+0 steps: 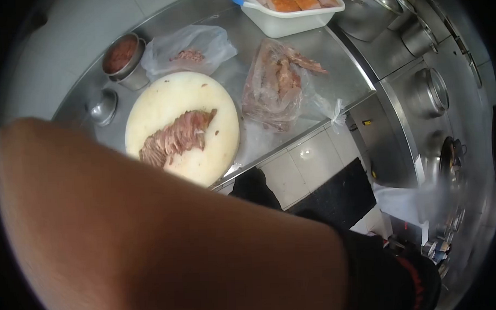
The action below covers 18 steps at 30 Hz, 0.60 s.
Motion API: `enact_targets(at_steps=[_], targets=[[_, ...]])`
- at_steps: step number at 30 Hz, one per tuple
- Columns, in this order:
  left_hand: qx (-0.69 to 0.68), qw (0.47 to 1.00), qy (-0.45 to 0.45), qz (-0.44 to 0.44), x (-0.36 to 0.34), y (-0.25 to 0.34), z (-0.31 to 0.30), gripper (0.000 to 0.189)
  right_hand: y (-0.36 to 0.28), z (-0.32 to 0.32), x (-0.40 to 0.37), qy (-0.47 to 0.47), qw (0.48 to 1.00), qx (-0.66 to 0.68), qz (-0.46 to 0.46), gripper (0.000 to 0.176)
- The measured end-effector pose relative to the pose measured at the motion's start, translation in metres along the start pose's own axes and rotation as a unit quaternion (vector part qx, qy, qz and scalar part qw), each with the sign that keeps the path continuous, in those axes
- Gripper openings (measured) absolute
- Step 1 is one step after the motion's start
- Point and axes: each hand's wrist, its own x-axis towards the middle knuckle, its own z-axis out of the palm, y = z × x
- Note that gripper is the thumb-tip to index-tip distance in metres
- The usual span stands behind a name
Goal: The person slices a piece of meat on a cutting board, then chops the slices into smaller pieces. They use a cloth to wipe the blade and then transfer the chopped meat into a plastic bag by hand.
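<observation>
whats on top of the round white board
Sliced meat lies on the board, with a few small scraps around it. The arm covers the board's lower-left edge; anything there cannot be seen.

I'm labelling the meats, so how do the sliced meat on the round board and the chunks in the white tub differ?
The sliced meat is in thin, overlapping pieces; the chunks are thick and blocky. The sliced meat looks pinkish brown; some chunks have orange tops. Both lie uncovered where visible.

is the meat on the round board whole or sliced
Sliced: the meat shows many close cut lines, forming a row of thin pieces on the round board.
</observation>
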Motion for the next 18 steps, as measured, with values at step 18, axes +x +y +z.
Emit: enact_targets(at_steps=[18], targets=[[0.004,0.995,0.058,-0.084,-0.015,0.068,0.036,0.033,0.123,-0.081,0.065,0.037,0.995,0.09,0.008,0.044]])
